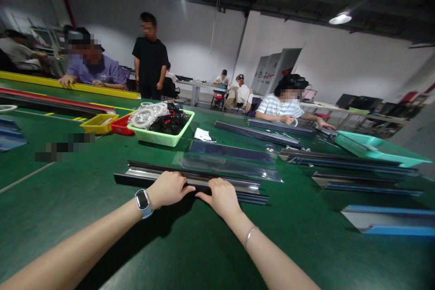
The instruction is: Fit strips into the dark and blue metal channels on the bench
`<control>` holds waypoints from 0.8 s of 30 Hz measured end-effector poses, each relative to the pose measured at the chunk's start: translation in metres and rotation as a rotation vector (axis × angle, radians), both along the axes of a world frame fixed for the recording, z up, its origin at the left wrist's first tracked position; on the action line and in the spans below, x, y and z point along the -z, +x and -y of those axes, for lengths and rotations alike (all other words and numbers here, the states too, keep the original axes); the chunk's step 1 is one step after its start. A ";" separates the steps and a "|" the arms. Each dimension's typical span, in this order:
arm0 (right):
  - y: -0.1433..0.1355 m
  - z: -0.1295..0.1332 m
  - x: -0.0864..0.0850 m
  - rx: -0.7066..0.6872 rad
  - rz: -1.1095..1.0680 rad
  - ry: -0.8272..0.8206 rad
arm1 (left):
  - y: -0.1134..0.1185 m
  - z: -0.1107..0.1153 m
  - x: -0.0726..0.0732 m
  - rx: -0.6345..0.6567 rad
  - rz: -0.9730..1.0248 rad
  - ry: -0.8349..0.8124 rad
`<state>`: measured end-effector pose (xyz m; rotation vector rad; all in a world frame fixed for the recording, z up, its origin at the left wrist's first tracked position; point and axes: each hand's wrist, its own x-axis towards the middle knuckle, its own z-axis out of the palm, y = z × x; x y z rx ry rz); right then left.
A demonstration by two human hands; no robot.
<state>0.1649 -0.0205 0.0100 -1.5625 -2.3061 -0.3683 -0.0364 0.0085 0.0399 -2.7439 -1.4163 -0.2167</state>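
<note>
A dark metal profile with a shiny inner channel point(136, 173) lies crosswise in front of me on the green table point(190, 244). My left hand point(170, 189) is closed on its near wall left of the middle, thumb along the near face and fingers curled over into the channel. Close beside it, my right hand point(222, 195) grips the same profile, its thumb pointing toward the left thumb. The fingertips of both hands are hidden inside the channel. Just beyond the profile lie a clear plastic sleeve point(231, 166) and a dark flat strip point(231, 151).
A light green basket point(159, 137) holds black parts and a bagged white ring. Red point(123, 125) and yellow point(98, 124) trays stand beside it. More profiles point(370, 181) lie at right, near a teal basket point(384, 148). A co-worker in a striped shirt point(280, 109) sits across.
</note>
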 end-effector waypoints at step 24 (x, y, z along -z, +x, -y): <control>-0.002 -0.011 0.004 0.001 -0.036 -0.027 | 0.011 -0.005 0.016 0.100 0.162 -0.017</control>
